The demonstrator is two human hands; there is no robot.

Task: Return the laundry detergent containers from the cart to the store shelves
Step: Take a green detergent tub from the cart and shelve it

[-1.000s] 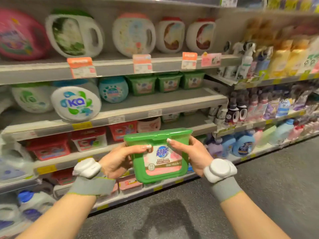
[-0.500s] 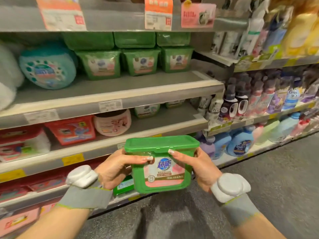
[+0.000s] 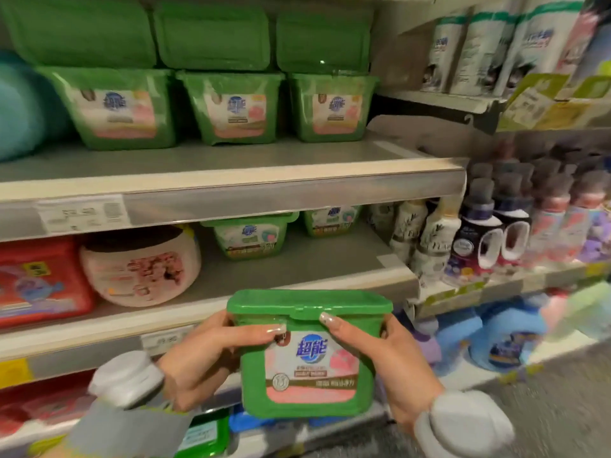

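Since half a second earlier, we had stepped closer to the shelves, and the green detergent tub (image 3: 309, 353) had stayed level in front of us, upright, below the front edge of the middle shelf (image 3: 231, 190). Our left hand (image 3: 201, 355) gripped its left side with fingers curled round the rim, our right hand (image 3: 393, 365) its right side likewise. Three matching green tubs (image 3: 231, 107) stood at the back of that shelf.

Left hand (image 3: 201, 355) and right hand (image 3: 393, 365) raised, fingers curled in grip
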